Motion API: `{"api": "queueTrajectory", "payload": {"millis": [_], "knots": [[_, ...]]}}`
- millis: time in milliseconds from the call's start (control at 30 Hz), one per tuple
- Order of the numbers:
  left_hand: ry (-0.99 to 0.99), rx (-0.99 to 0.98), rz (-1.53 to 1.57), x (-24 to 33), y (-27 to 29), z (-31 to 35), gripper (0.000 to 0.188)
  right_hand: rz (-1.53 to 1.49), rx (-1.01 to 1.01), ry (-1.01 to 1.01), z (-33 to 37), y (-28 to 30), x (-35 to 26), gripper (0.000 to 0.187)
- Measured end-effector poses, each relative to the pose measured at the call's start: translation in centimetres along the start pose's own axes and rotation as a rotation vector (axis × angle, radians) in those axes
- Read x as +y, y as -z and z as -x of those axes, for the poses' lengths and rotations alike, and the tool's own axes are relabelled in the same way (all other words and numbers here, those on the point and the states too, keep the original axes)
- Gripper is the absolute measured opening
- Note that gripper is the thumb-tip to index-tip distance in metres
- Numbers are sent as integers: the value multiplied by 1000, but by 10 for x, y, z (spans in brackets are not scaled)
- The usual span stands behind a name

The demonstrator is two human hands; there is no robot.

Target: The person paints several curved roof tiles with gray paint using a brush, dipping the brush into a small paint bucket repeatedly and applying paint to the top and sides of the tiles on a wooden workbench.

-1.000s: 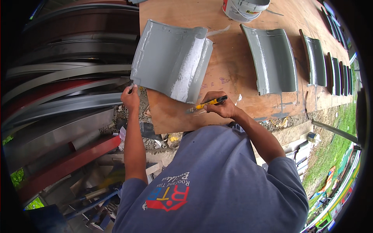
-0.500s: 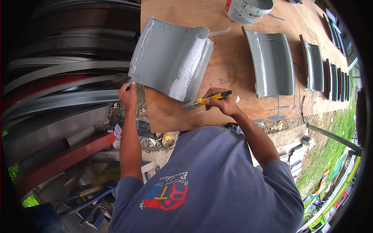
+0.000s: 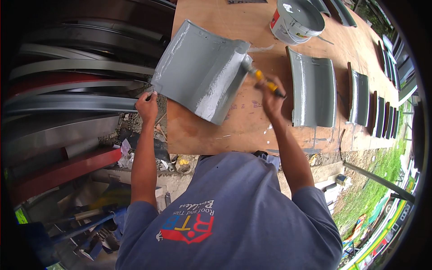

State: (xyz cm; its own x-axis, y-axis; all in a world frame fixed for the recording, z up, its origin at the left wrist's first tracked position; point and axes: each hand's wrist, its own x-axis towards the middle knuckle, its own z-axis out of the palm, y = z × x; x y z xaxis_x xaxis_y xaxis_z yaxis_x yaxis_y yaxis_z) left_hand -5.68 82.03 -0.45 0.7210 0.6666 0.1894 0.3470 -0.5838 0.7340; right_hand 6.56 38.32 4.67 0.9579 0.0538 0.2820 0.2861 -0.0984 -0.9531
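Observation:
A curved roof tile [image 3: 193, 67], coated in wet-looking grey paint, lies tilted on the plywood table in front of me. My left hand [image 3: 147, 104] pinches its near left corner. In my right hand [image 3: 271, 96] is a paintbrush [image 3: 259, 76] with a yellow and black handle. Its bristles are at the tile's right edge, close to the far right corner; motion blurs them, so firm contact is hard to judge. Glossy light streaks run along the tile's raised right side and its left edge.
A white paint bucket [image 3: 294, 22] holding grey paint stands at the back of the plywood table [image 3: 202, 135]. Several more grey tiles [image 3: 313, 87] line the table to the right. Long curved metal sheets [image 3: 72, 101] are stacked on the left, beside the table edge.
My right hand has carried the paintbrush from the tile's near right corner up to its far right edge. My left hand keeps its hold on the corner.

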Motion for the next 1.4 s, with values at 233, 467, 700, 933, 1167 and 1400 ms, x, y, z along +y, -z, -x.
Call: {"api": "queueTrajectory", "payload": {"millis": [233,467,700,933,1167,1400], "knots": [[-58,79,74,-5,0,1,26,80,-508,129,86,-18,-75,21],[-75,68,39,-22,5,-4,29,93,-241,101,-20,26,-92,14],[-75,52,36,-2,6,3,26,86,445,165,-209,95,-136,38],[-18,-15,17,12,13,4,29,623,331,168,-325,122,-76,48],[-52,36,-23,-14,-3,43,39,887,211,247,-348,93,-47,52],[190,18,22,-25,-34,116,46,607,125,47,-336,91,-76,46]]}}
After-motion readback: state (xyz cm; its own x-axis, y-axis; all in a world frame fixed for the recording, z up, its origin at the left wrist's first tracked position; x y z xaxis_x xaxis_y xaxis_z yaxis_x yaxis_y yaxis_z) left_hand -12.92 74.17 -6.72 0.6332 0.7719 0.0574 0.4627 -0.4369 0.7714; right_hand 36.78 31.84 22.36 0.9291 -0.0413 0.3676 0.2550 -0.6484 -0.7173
